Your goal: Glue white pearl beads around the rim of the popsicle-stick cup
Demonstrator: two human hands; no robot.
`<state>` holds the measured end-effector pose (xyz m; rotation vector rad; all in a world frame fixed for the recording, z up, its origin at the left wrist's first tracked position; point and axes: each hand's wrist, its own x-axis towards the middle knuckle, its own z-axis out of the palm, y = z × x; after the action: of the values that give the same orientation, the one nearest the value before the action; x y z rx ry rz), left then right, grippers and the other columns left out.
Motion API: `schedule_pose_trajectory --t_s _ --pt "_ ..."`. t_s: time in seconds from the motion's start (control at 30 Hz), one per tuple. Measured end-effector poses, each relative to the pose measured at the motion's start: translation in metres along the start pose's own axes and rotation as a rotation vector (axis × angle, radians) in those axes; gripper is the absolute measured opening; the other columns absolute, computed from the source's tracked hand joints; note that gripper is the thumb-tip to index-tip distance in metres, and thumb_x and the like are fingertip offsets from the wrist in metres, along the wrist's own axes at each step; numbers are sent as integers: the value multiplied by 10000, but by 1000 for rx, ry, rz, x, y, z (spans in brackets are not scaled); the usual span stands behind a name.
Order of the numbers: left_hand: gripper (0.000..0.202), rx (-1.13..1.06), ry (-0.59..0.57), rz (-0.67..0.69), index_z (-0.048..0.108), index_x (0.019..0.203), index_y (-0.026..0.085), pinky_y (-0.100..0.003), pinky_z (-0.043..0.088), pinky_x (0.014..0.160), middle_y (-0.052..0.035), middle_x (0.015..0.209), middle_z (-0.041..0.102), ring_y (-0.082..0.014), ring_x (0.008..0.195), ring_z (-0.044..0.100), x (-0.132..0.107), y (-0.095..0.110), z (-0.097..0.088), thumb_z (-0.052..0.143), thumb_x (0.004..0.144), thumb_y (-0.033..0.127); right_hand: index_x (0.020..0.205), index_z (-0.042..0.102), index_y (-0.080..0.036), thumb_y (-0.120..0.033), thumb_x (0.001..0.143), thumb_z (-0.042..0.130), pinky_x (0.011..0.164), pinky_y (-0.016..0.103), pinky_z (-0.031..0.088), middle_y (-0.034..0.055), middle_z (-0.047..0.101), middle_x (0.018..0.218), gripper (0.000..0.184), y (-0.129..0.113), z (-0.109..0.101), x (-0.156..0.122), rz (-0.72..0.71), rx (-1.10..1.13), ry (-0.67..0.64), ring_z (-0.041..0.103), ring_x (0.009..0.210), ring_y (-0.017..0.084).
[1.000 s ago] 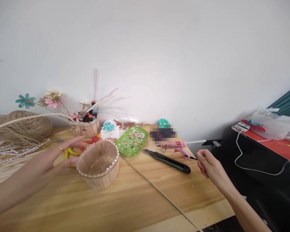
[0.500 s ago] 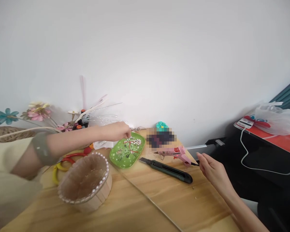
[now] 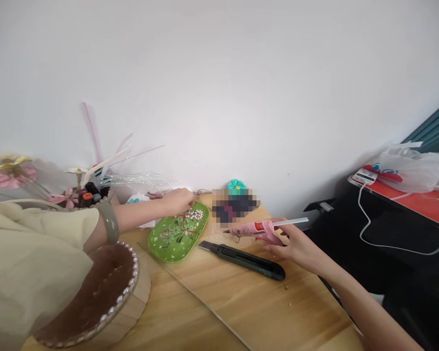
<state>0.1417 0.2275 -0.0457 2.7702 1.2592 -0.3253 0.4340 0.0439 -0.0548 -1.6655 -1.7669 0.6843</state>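
At a wooden table (image 3: 241,302), the left hand (image 3: 177,201) sets bunched fingertips on pearl beads (image 3: 194,214) in a green tray (image 3: 168,243), grip impossible to tell; the right hand (image 3: 296,246) wraps a pink glue gun (image 3: 256,228) just behind a black utility knife (image 3: 241,254).

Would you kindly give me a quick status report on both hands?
Left hand down on pearls in green tray. Right hand grips pink glue gun. Utility knife lies near it, untouched.
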Motion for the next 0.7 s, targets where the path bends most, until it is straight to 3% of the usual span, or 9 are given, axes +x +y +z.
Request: schedule_pose_trajectory --t_s 0.1,0.2,0.47,0.6,0.7 --pt "304 33 -8 -33 584 1179 163 -434 554 846 -91 1184 624 -225 1002 638 0 5 0 589 922 323 820 679 -160 -393 722 685 712 323 487 65 669 948 253 -4 3 10 54 -15 -128 603 812 224" --pt "308 62 -21 -51 583 1181 160 -438 552 850 -92 1187 623 -228 1007 637 -2 12 -4 590 921 325 721 613 -165 -382 699 675 545 257 397 -10 561 691 227 -2 7 17 104 -1 -192 486 612 140" --pt "305 75 -44 -41 587 1171 156 -433 555 841 -90 1172 628 -226 996 640 -3 23 -16 594 919 327 586 379 -213 -335 737 523 488 238 278 -59 341 556 242 -1 15 22 -5 -109 -137 312 528 94" --pt "232 52 -9 9 636 1054 144 -396 553 801 -75 1051 674 -203 911 657 -7 27 -27 610 904 318 615 491 -201 -278 730 553 549 250 355 -27 484 622 152 -13 11 21 -82 -162 -118 437 590 122" --pt "102 3 58 69 699 879 138 -336 516 727 -92 891 724 -222 830 668 -18 33 -42 638 825 200 678 618 -206 -280 779 559 582 254 411 6 588 670 139 -27 1 15 -156 -273 -100 535 629 147"
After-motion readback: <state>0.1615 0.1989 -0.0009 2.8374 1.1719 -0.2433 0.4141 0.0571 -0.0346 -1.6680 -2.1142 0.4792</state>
